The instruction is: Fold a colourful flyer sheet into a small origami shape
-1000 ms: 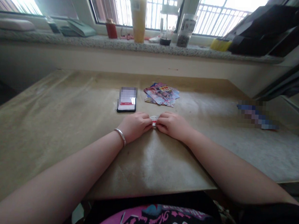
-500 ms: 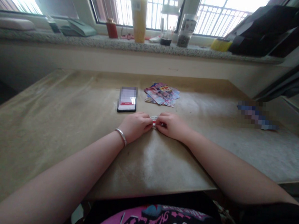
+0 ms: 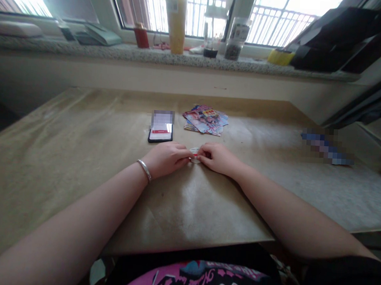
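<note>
A small round white piece with a red band (image 3: pixel 195 155), like a sticker or paper disc, lies low over the table between my two hands. My left hand (image 3: pixel 167 158), with a silver bangle at the wrist, pinches its left edge. On the opposite edge, the thumb and fingertips of my right hand (image 3: pixel 220 158) are closed. The fingers hide part of the disc. Just beyond my hands is a fanned pile of colourful printed cards or packets (image 3: pixel 206 119). A phone (image 3: pixel 160 132) with a lit screen lies beyond my left hand.
The table (image 3: pixel 80 166) has a brownish cover. At the right lies a blurred blue and pink strip (image 3: pixel 326 148). Along the stone windowsill (image 3: pixel 118 51) stand a red bottle (image 3: pixel 141 36), a tall yellow container (image 3: pixel 177 25), clear jars (image 3: pixel 236 38) and a black bag (image 3: pixel 339 39).
My left hand has shifted slightly left and its fingers have straightened somewhat. More of the white and red disc shows between my hands. My right hand has barely moved.
</note>
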Available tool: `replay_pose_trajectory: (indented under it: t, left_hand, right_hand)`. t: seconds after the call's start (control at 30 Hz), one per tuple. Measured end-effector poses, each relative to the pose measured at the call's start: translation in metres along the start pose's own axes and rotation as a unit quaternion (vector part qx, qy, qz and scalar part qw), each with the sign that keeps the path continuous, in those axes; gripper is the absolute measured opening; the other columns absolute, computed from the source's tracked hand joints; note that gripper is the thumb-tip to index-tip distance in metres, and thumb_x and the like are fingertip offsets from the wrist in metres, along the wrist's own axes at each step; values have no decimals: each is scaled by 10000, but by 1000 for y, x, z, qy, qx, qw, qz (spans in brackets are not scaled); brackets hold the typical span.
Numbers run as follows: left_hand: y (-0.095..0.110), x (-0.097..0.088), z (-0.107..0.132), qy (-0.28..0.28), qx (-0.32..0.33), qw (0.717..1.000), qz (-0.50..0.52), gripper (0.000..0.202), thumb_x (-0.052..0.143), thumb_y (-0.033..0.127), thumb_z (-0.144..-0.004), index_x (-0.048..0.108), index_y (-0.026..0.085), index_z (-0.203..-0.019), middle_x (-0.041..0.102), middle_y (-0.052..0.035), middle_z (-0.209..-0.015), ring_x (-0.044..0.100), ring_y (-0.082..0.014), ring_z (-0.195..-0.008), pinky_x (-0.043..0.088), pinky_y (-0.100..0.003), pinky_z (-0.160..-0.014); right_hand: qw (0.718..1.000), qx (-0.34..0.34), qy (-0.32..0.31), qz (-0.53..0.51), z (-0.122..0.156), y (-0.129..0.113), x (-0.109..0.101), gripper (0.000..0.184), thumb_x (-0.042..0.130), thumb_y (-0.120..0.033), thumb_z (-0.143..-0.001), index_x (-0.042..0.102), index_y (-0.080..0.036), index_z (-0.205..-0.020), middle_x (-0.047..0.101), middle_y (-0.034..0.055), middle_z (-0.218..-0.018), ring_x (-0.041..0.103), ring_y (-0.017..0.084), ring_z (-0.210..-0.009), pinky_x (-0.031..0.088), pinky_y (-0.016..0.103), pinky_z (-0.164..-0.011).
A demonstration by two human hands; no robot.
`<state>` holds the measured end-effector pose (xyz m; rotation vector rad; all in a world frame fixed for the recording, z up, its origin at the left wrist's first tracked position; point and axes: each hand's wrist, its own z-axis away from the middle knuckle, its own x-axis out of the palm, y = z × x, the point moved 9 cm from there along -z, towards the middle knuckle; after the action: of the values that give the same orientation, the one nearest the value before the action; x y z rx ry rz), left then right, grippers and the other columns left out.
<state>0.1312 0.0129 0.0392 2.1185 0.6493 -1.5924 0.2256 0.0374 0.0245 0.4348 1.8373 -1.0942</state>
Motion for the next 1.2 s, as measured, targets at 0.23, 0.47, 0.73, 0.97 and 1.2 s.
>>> replay_pose_trajectory:
  t: [0.23, 0.47, 0.73, 0.97, 1.2]
  left_hand:
    - [2, -1, 4, 8, 38, 999, 20, 233, 506, 262, -938, 699, 257, -1067, 719, -23, -981, 636, -143, -848, 478, -242, -745]
    - [11, 3, 2, -31, 48, 996, -65, 297, 523, 148, -909, 650, 257, -1154, 708, -29, -954, 621, -136, -801, 484, -231, -684]
    - [17, 5, 2, -60, 62, 991, -100, 289, 546, 87, -873, 645, 182, -1127, 693, -66, -943, 627, -159, -812, 514, -269, -721]
    - [16, 8, 1, -51, 49, 991, -114, 248, 525, 147, -909, 653, 192, -1117, 666, -66, -916, 611, -160, -795, 504, -261, -680]
    - [16, 10, 0, -52, 34, 990, -127, 219, 532, 177, -915, 664, 203, -1088, 656, -51, -897, 597, -158, -779, 476, -251, -669]
  right_hand:
    - [999, 29, 6, -39, -1, 11, 2, 69, 594, -173, -789, 628, -157, -731, 600, -3, -670, 504, 101, -613, 350, 216, -576]
    - [996, 22, 17, -83, 1, 14, 2, 22, 609, -159, -753, 589, -168, -754, 572, -33, -650, 487, 91, -578, 351, 206, -552]
    - [998, 4, 20, -57, 1, 9, -2, 32, 619, -149, -765, 644, -164, -755, 557, -27, -645, 484, 90, -590, 353, 205, -576]
    - [999, -22, 34, -1, 2, 4, -4, 39, 628, -172, -767, 663, -163, -756, 567, -7, -683, 488, 97, -616, 360, 212, -603]
    - [999, -25, 33, 10, 1, 4, -3, 49, 623, -166, -763, 671, -159, -759, 563, 1, -700, 486, 99, -617, 362, 215, -606]
